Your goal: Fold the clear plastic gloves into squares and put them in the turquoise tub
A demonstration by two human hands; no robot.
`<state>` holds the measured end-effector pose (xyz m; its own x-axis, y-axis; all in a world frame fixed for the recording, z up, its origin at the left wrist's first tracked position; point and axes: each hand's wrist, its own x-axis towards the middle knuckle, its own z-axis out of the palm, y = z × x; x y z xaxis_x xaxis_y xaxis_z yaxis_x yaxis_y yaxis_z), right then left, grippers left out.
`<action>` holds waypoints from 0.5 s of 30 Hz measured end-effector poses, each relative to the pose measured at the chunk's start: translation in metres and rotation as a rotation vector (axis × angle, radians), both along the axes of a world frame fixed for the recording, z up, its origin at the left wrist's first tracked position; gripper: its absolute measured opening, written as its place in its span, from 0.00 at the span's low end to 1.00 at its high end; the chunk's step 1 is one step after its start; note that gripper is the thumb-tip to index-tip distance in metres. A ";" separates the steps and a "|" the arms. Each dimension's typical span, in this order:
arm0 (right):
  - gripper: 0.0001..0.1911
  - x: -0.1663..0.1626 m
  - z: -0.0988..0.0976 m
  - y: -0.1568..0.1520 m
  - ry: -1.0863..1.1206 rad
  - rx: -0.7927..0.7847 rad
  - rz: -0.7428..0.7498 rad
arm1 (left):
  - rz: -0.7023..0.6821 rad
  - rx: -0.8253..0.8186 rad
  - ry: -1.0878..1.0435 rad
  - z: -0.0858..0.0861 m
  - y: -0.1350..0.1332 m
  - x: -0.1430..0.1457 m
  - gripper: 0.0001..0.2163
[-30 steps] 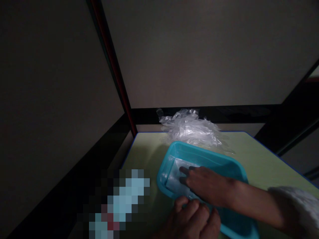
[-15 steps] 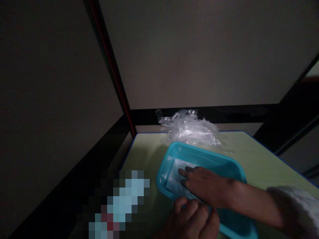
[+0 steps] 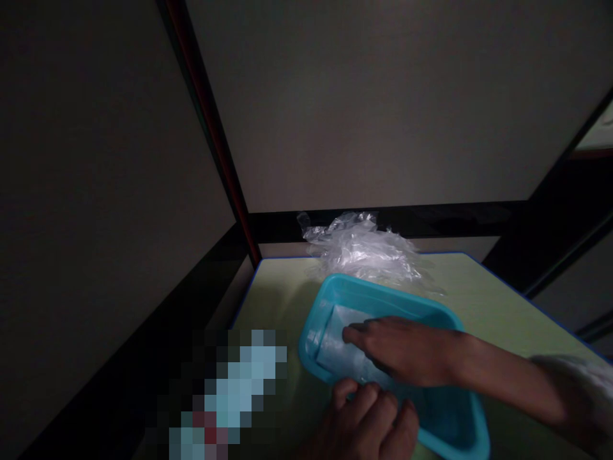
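Note:
A turquoise plastic basin (image 3: 393,291) stands on the table, and a flat, whitish, shiny sheet that looks like plastic (image 3: 338,342) lies on its bottom toward the left. My right hand (image 3: 407,348) reaches into the basin from the right, just over the sheet. Its fingers are drawn together and point left; their tips are partly hidden, so whether they pinch the sheet does not show. At the near side, my left hand (image 3: 371,418) is curled over the basin's rim, gripping it.
Behind the basin lies a heap of crumpled clear plastic bags (image 3: 371,249), against the wall. The pale green table (image 3: 280,287) has a blue edge. A pixelated light-blue patch (image 3: 244,383) covers something at lower left. Dark panels (image 3: 201,268) border the table on the left.
The fingers of my right hand, spread over the sheet before, have drawn together. My left hand stays at the near rim. The view has shifted slightly.

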<state>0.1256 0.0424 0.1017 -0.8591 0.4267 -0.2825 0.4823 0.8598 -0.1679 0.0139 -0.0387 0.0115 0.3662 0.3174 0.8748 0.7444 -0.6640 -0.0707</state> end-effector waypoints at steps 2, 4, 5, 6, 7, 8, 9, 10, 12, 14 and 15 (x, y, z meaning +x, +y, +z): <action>0.20 0.006 0.005 0.004 0.034 -0.053 -0.057 | -0.010 -0.015 0.014 0.001 -0.001 -0.001 0.12; 0.22 0.013 0.010 0.008 0.113 -0.098 -0.105 | -0.010 -0.028 0.023 0.001 -0.001 -0.002 0.13; 0.23 0.017 0.011 0.010 0.165 -0.124 -0.120 | -0.006 -0.030 0.023 0.001 -0.001 -0.002 0.13; 0.22 0.021 0.013 0.012 0.217 -0.146 -0.131 | -0.002 -0.030 0.022 0.001 -0.001 -0.003 0.13; 0.21 0.025 0.013 0.013 0.260 -0.166 -0.140 | -0.002 -0.025 0.025 0.001 -0.001 -0.003 0.14; 0.20 0.028 0.014 0.013 0.287 -0.179 -0.149 | -0.003 -0.020 0.033 0.001 -0.001 -0.003 0.14; 0.20 0.031 0.014 0.013 0.294 -0.187 -0.156 | -0.004 -0.015 0.038 0.002 -0.001 -0.003 0.14; 0.20 0.032 0.013 0.013 0.280 -0.188 -0.162 | -0.006 -0.014 0.040 0.002 0.000 -0.004 0.15; 0.21 0.033 0.011 0.011 0.209 -0.172 -0.167 | -0.013 -0.017 0.047 0.002 0.000 -0.004 0.16; 0.23 0.029 0.008 0.009 0.115 -0.148 -0.161 | -0.021 -0.015 0.041 0.002 0.001 -0.004 0.16; 0.23 0.026 0.006 0.008 0.077 -0.136 -0.154 | -0.028 -0.012 0.039 0.001 0.001 -0.004 0.16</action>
